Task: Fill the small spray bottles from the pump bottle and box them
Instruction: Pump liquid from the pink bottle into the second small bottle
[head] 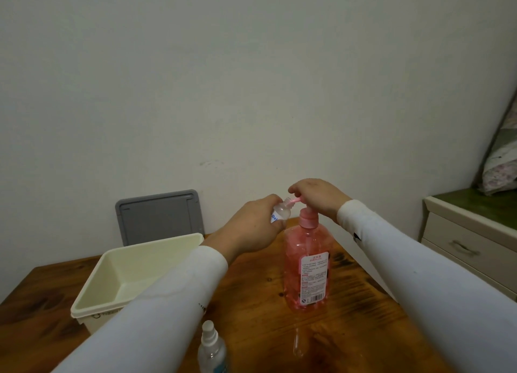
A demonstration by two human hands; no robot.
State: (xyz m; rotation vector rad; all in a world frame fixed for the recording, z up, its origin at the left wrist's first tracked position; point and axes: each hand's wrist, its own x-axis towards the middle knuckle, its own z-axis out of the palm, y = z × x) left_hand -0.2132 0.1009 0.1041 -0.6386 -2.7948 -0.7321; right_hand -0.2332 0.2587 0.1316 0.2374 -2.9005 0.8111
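left hand: you grip the small bottle, tilted, mouth at the spout to catch liquid
right hand: curled on the pump bottle head, ready to press
box: open at left for filled bottles

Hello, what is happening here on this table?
A person is filling a small spray bottle, gripped in the left hand with its open neck at the spout of the pink pump bottle. The right hand rests on the pump head. A capped spray bottle stands near the cream box, whose visible inside holds nothing.
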